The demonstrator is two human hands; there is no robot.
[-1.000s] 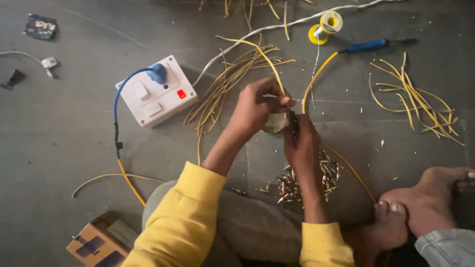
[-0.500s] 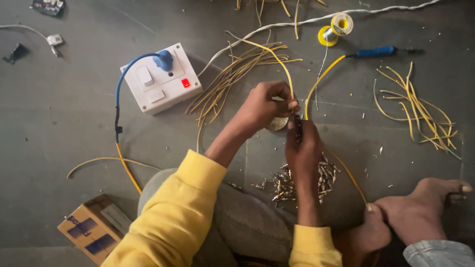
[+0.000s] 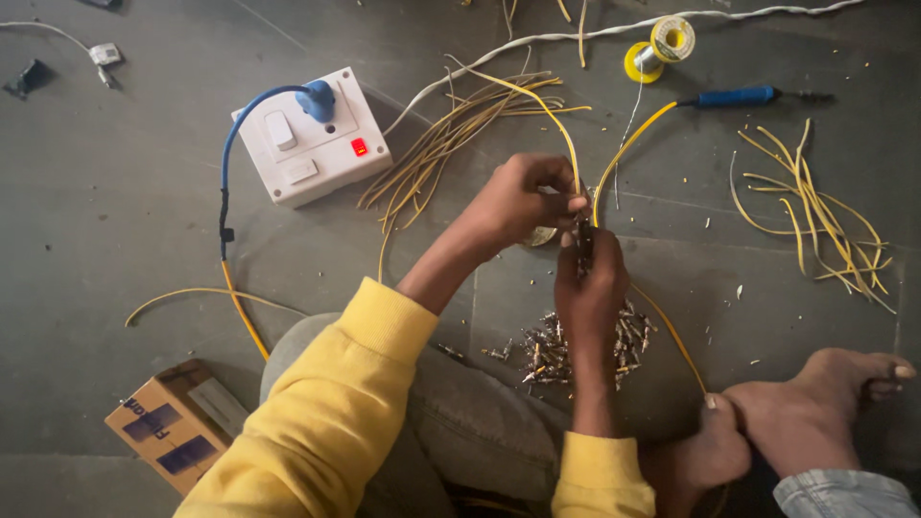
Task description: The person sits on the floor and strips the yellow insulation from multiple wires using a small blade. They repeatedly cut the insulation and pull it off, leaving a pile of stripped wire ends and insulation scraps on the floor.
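Hands meet at frame centre: left hand (image 3: 523,197) pinches a yellow wire (image 3: 628,144), right hand (image 3: 587,283) is closed around a small dark tool (image 3: 583,235), above a pile of metal connectors (image 3: 566,350) on the floor (image 3: 115,240).

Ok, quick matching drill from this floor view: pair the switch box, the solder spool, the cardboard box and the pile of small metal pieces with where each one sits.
Things:
1. white switch box
2. yellow solder spool
3. cardboard box
4. pile of small metal pieces

Places:
A. bottom left, beside the person's knee
B. directly below the hands
C. top right, above the blue-handled tool
D. upper left, with a blue plug in it

Pairs: 1-D, 2-C, 3-A, 4-B
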